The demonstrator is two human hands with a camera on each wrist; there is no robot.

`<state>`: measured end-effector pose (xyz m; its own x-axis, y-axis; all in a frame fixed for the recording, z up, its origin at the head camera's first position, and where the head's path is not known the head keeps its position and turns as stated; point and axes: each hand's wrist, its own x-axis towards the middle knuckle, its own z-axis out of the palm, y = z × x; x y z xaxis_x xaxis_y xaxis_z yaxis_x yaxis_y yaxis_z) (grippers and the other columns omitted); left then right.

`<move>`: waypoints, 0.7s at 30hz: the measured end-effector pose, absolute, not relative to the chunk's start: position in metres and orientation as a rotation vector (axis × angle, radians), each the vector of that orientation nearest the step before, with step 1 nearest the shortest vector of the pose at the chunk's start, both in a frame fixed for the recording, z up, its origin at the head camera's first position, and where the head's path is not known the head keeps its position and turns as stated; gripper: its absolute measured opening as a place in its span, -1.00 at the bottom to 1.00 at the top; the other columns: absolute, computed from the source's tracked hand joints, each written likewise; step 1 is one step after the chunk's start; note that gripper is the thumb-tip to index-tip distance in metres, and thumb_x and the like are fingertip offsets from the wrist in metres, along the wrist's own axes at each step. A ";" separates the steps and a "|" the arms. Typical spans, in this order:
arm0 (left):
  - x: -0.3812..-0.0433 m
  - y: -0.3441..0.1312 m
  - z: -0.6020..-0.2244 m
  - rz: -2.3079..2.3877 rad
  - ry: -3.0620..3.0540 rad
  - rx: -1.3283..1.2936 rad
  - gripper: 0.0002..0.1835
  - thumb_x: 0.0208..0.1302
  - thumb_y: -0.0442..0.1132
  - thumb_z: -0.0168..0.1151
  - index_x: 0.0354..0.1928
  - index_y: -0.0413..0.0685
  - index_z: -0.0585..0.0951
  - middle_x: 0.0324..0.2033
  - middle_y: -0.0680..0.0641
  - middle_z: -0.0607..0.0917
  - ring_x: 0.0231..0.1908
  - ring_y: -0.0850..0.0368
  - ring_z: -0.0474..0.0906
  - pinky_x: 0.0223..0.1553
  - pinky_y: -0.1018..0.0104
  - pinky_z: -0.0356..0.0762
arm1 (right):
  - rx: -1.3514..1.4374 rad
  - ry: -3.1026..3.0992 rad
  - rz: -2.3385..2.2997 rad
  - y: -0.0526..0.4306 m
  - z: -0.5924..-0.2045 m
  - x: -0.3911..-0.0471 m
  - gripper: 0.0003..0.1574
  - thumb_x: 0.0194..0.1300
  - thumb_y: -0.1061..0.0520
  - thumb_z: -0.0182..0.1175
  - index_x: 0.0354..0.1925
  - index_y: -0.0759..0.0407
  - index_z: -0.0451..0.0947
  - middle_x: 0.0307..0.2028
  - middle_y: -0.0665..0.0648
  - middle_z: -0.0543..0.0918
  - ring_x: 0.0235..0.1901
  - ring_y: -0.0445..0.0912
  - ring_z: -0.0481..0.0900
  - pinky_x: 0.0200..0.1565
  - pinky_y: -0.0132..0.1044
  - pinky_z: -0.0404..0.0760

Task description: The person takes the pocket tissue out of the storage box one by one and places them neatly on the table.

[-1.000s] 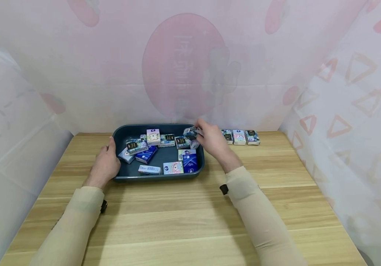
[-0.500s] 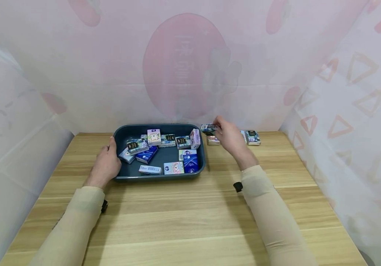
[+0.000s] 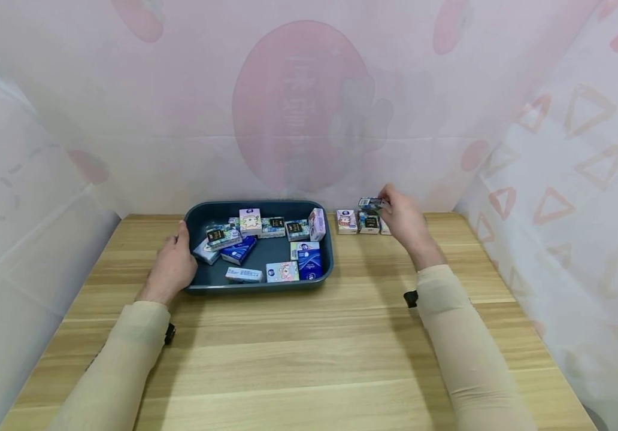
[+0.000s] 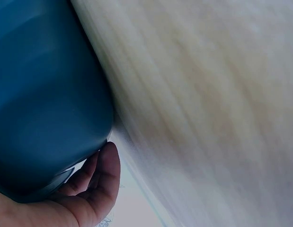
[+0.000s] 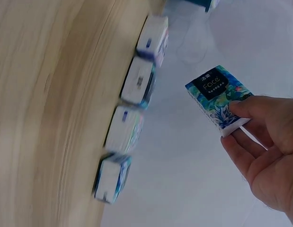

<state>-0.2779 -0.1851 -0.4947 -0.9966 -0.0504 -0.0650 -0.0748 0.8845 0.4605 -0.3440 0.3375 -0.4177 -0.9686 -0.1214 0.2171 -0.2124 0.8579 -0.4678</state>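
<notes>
A dark teal plastic tray [image 3: 257,287] with several small tissue packs in it stands on the table. At its left end my left hand [image 3: 167,266] grips the wall, thumb by the rim; in the left wrist view the fingers [image 4: 108,172] curl around its outside. My right hand [image 3: 408,224] pinches a tissue pack [image 5: 217,97] between thumb and fingers. It is blue-green floral with a black "Face" label. This pack is raised above a row of packs at the table's back edge, over the floral pack [image 3: 369,223]. The row's right part is hidden behind the hand in the head view.
A pink-and-white pack [image 3: 347,221] is the row's left end, just right of the tray. In the tray lie floral, purple, white and blue packs [image 3: 309,264]. Patterned cloth [image 3: 422,167] hangs directly behind the wooden table [image 3: 287,359].
My right hand has lifted the floral tissue pack out of the tray and carried it right, above the row. A purple pack in the tray has come into sight. The left hand stays put.
</notes>
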 end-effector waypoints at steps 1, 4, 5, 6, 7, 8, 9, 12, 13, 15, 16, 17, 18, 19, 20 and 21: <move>-0.278 -0.185 -0.494 0.739 2.998 -0.101 -0.05 0.71 -0.42 -0.12 0.91 -0.28 -0.36 0.66 -0.80 0.18 0.39 -0.71 0.54 0.47 -0.66 0.56 | 0.244 -2.858 0.747 0.342 -0.418 -0.345 -0.65 0.73 0.31 0.22 0.36 0.24 0.56 0.39 0.43 0.79 0.30 0.35 0.83 0.26 0.32 0.82; -0.277 -0.184 -0.494 0.742 2.996 -0.105 -0.05 0.71 -0.43 -0.12 0.91 -0.28 -0.37 0.65 -0.79 0.19 0.39 -0.70 0.54 0.47 -0.65 0.57 | 0.206 -2.870 0.755 0.355 -0.419 -0.347 -0.64 0.73 0.32 0.19 0.38 0.24 0.53 0.41 0.44 0.77 0.26 0.37 0.83 0.19 0.32 0.82; -0.277 -0.184 -0.494 0.744 2.996 -0.107 -0.05 0.71 -0.43 -0.12 0.91 -0.28 -0.36 0.65 -0.79 0.19 0.38 -0.68 0.54 0.47 -0.65 0.57 | 0.195 -2.871 0.756 0.359 -0.419 -0.347 -0.63 0.73 0.32 0.18 0.38 0.24 0.53 0.41 0.44 0.77 0.25 0.37 0.83 0.18 0.32 0.81; -0.278 -0.184 -0.494 0.741 2.999 -0.105 -0.05 0.71 -0.43 -0.13 0.91 -0.29 -0.36 0.64 -0.80 0.20 0.37 -0.67 0.55 0.47 -0.65 0.58 | 0.183 -2.873 0.757 0.363 -0.420 -0.348 -0.63 0.73 0.32 0.17 0.39 0.25 0.52 0.41 0.45 0.76 0.24 0.38 0.83 0.17 0.33 0.81; -0.278 -0.184 -0.494 0.740 3.001 -0.104 -0.06 0.71 -0.43 -0.13 0.90 -0.30 -0.36 0.64 -0.80 0.21 0.35 -0.66 0.56 0.46 -0.64 0.58 | 0.171 -2.875 0.758 0.367 -0.420 -0.349 -0.62 0.72 0.31 0.16 0.39 0.25 0.52 0.41 0.45 0.76 0.24 0.39 0.83 0.16 0.34 0.81; -0.278 -0.184 -0.495 0.738 3.004 -0.103 -0.06 0.71 -0.44 -0.13 0.90 -0.30 -0.36 0.63 -0.80 0.21 0.34 -0.66 0.56 0.45 -0.64 0.59 | 0.161 -2.878 0.762 0.370 -0.421 -0.350 -0.62 0.72 0.32 0.16 0.39 0.25 0.51 0.42 0.46 0.75 0.25 0.40 0.82 0.17 0.35 0.80; -0.278 -0.185 -0.495 0.735 3.005 -0.104 -0.06 0.71 -0.44 -0.13 0.90 -0.30 -0.36 0.63 -0.80 0.21 0.33 -0.66 0.56 0.45 -0.64 0.59 | 0.149 -2.882 0.766 0.373 -0.422 -0.350 -0.61 0.72 0.32 0.15 0.40 0.26 0.50 0.43 0.46 0.75 0.27 0.40 0.81 0.19 0.35 0.80; -0.278 -0.185 -0.495 0.740 2.997 -0.114 -0.06 0.72 -0.43 -0.13 0.91 -0.27 -0.37 0.65 -0.79 0.20 0.37 -0.67 0.54 0.47 -0.65 0.57 | 0.118 -2.887 0.755 0.384 -0.423 -0.352 -0.60 0.71 0.32 0.16 0.40 0.28 0.50 0.43 0.48 0.74 0.31 0.41 0.79 0.25 0.38 0.77; -0.278 -0.185 -0.495 0.742 2.993 -0.118 -0.05 0.73 -0.43 -0.12 0.91 -0.26 -0.37 0.66 -0.79 0.19 0.39 -0.68 0.53 0.49 -0.65 0.56 | 0.111 -2.888 0.750 0.387 -0.424 -0.352 -0.60 0.71 0.32 0.16 0.40 0.29 0.50 0.43 0.48 0.74 0.31 0.41 0.78 0.26 0.37 0.77; -0.278 -0.184 -0.496 0.746 2.984 -0.123 -0.05 0.74 -0.42 -0.11 0.91 -0.24 -0.39 0.67 -0.78 0.17 0.43 -0.68 0.50 0.51 -0.66 0.53 | 0.093 -2.888 0.739 0.394 -0.424 -0.353 -0.60 0.70 0.33 0.16 0.40 0.30 0.49 0.41 0.49 0.74 0.28 0.40 0.77 0.25 0.37 0.75; -0.279 -0.185 -0.496 0.748 2.980 -0.124 -0.04 0.74 -0.42 -0.11 0.91 -0.23 -0.39 0.67 -0.78 0.17 0.45 -0.69 0.49 0.52 -0.66 0.52 | 0.086 -2.886 0.732 0.397 -0.423 -0.353 -0.60 0.69 0.34 0.16 0.40 0.31 0.49 0.40 0.50 0.74 0.26 0.40 0.77 0.25 0.37 0.75; -0.280 -0.185 -0.497 0.751 2.977 -0.124 -0.03 0.73 -0.42 -0.11 0.91 -0.22 -0.40 0.68 -0.78 0.16 0.47 -0.69 0.48 0.53 -0.66 0.51 | 0.075 -2.886 0.722 0.400 -0.423 -0.354 -0.60 0.69 0.34 0.16 0.39 0.31 0.49 0.40 0.50 0.74 0.25 0.40 0.77 0.23 0.37 0.75; -0.280 -0.186 -0.497 0.752 2.974 -0.126 -0.03 0.73 -0.42 -0.12 0.91 -0.21 -0.40 0.69 -0.77 0.16 0.48 -0.70 0.47 0.55 -0.66 0.49 | 0.066 -2.886 0.719 0.403 -0.423 -0.354 -0.59 0.69 0.34 0.15 0.39 0.32 0.49 0.39 0.51 0.74 0.24 0.41 0.77 0.22 0.37 0.74; -0.281 -0.187 -0.498 0.755 2.969 -0.129 -0.03 0.73 -0.42 -0.12 0.92 -0.19 -0.41 0.69 -0.77 0.14 0.50 -0.70 0.46 0.56 -0.66 0.48 | 0.056 -2.886 0.713 0.406 -0.423 -0.355 -0.59 0.68 0.35 0.15 0.39 0.31 0.49 0.39 0.51 0.74 0.24 0.41 0.76 0.22 0.37 0.74; -0.283 -0.188 -0.502 0.754 2.983 -0.132 -0.01 0.71 -0.41 -0.10 0.92 -0.16 -0.41 0.69 -0.76 0.17 0.50 -0.69 0.47 0.56 -0.69 0.44 | 0.046 -2.887 0.708 0.409 -0.423 -0.355 -0.59 0.68 0.35 0.15 0.39 0.31 0.49 0.40 0.50 0.73 0.25 0.42 0.76 0.22 0.37 0.74; -0.284 -0.189 -0.503 0.757 2.978 -0.136 0.00 0.71 -0.41 -0.11 0.92 -0.15 -0.42 0.70 -0.76 0.16 0.52 -0.70 0.45 0.57 -0.70 0.43 | 0.041 -2.887 0.701 0.411 -0.423 -0.356 -0.59 0.68 0.35 0.14 0.39 0.32 0.49 0.41 0.51 0.73 0.27 0.43 0.76 0.23 0.37 0.74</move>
